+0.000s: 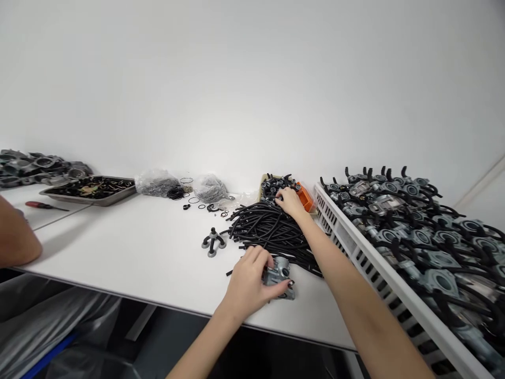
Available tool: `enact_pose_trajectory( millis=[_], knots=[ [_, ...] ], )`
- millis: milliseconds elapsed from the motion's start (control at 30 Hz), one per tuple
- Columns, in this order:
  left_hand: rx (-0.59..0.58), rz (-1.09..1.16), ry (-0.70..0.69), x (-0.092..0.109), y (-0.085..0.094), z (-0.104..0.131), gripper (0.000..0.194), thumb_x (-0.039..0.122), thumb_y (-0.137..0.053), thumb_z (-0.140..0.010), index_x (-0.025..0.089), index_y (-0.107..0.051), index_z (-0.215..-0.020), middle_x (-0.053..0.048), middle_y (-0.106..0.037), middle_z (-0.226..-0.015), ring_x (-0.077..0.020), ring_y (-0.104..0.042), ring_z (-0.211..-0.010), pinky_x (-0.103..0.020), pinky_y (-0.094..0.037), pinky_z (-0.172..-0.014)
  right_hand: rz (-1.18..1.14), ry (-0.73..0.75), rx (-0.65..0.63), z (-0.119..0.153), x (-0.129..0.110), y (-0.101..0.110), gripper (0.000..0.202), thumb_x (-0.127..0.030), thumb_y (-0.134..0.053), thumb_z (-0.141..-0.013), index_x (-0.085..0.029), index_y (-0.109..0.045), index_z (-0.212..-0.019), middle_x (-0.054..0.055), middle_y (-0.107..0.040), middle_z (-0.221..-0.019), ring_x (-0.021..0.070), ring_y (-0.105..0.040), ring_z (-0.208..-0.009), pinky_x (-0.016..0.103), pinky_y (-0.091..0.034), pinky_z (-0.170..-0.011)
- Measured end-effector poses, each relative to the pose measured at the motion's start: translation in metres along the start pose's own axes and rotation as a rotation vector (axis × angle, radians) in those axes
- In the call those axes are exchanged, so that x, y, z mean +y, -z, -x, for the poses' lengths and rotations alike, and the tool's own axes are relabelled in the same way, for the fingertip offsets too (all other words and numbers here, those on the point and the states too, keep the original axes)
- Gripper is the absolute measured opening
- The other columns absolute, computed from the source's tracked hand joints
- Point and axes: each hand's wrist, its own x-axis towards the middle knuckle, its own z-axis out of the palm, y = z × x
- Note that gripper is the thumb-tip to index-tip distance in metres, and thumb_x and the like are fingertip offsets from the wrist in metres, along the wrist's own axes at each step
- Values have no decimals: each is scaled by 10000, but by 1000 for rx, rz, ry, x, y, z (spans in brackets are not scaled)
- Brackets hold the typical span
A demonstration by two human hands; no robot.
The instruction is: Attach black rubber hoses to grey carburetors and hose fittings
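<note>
My left hand (250, 279) is closed around a grey metal carburetor body (281, 271) near the table's front edge, thumb on one side and fingers on the other. Farther back, my right hand (289, 201) reaches into a yellow bin (262, 181) of small black and grey parts, its fingers bent down among them. What its fingertips grip is too small to make out. Between my hands spreads a pile of black rubber hoses (268, 231). Left of the pile stands a small black part with grey round feet (213, 243).
A white slatted crate (347, 237) on the right holds many carburetors with hoses. An orange container (304, 197) sits by the bin. Plastic bags (155, 182), black rings, a metal tray (106, 201) and a screwdriver (39, 205) lie leftward. Another person's arm (18, 234) rests at far left.
</note>
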Motion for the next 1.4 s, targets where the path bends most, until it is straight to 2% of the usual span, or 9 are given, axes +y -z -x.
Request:
enact_pose_trajectory(
  millis=[67,167,333,467,600,833,967,1200,1400],
  knots=[
    [51,98,15,-6,-1,9,349,331,-719,-716,225,-482,-950,-71,-565,-1032,-249,-533,-1008,-377,-446,-864,-85,-23,91,3,-5,8,58,-145,-645,-745,-169,-679,-785,77,-671,-831,229,-619,-852,406,-485,-854],
    [24,270,71,-15,-9,19,618,324,-761,-685,227,-432,-1199,-116,-487,-1270,-279,-463,-1216,-433,-395,-1032,-220,-50,223,22,-22,26,230,-225,-523,-839,-141,-642,-1017,118,-706,-960,226,-664,-881,398,-525,-833],
    [-147,511,161,-23,-24,24,885,325,-786,-676,253,-308,-1418,-132,-400,-1465,-300,-404,-1348,-453,-325,-1124,-646,-141,342,102,-65,54,275,-374,-613,-830,-172,-622,-1018,106,-741,-944,234,-712,-887,409,-557,-840],
    [-181,592,210,-29,-25,21,914,295,-781,-687,260,-286,-1455,-135,-422,-1473,-297,-408,-1359,-467,-321,-1127,-834,-244,236,170,-80,61,253,-385,-713,-775,-200,-632,-927,77,-760,-888,216,-722,-817,415,-555,-862],
    [-168,591,247,-28,-26,17,821,266,-795,-653,278,-420,-1384,-110,-528,-1387,-296,-503,-1268,-464,-385,-1075,-861,-365,199,206,-69,52,292,-414,-716,-784,-204,-656,-978,92,-762,-983,235,-721,-906,436,-531,-921],
    [-24,377,317,-15,-40,13,837,394,-783,-651,288,-434,-1404,-104,-609,-1279,-324,-527,-1219,-489,-399,-1026,-974,-450,264,228,-51,33,288,-424,-742,-772,-222,-702,-973,66,-750,-972,225,-713,-908,436,-529,-936],
    [57,143,166,-7,-52,11,879,434,-784,-642,310,-404,-1424,-83,-683,-1123,-328,-589,-1057,-517,-358,-993,-1019,-505,388,238,-49,37,259,-426,-729,-784,-228,-695,-947,58,-730,-964,226,-719,-878,419,-570,-864],
    [83,-47,-70,-1,-57,9,854,527,-742,-669,320,-396,-1422,-76,-693,-1137,-305,-598,-949,-465,-350,-908,-939,-616,461,257,-46,40,231,-424,-718,-793,-237,-703,-927,69,-733,-944,243,-727,-853,413,-596,-792],
    [48,-42,-116,3,-54,6,758,376,-708,-741,242,-382,-1411,-76,-650,-1209,-269,-602,-1043,-418,-340,-955,-976,-662,539,260,-48,40,204,-377,-755,-780,-223,-723,-910,45,-736,-920,185,-719,-825,289,-579,-729]
  ],
)
